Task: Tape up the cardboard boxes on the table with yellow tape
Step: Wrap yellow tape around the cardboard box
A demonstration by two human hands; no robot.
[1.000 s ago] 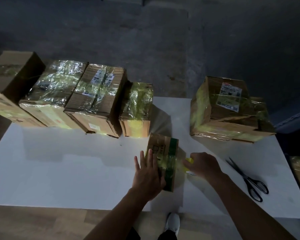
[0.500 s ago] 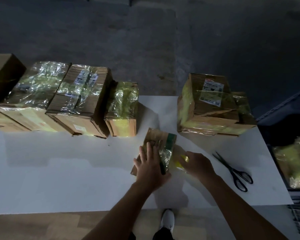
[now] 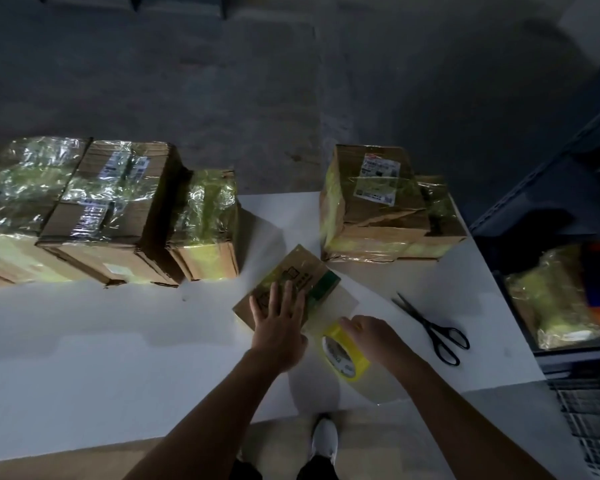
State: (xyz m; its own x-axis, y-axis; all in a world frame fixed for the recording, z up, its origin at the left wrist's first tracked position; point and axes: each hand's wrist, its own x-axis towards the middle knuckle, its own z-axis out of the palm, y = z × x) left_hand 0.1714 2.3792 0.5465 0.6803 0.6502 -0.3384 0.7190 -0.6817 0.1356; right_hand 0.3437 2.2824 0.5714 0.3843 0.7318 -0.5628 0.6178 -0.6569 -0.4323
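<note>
The small cardboard box (image 3: 288, 285) lies at lower centre of the frame on the white tabletop (image 3: 118, 341), partly covered in glossy tape. The left hand (image 3: 279, 327) presses down on it with fingers (image 3: 276, 296) straight and spread. Just to its right, the right hand (image 3: 374, 336) curls round the yellow tape roll (image 3: 343, 351). The box looks light and stiff and likely to skid, so pinning its top face suits. The roll is best gripped by its rim.

Black scissors (image 3: 433, 329), white shoe (image 3: 324, 439)
</note>
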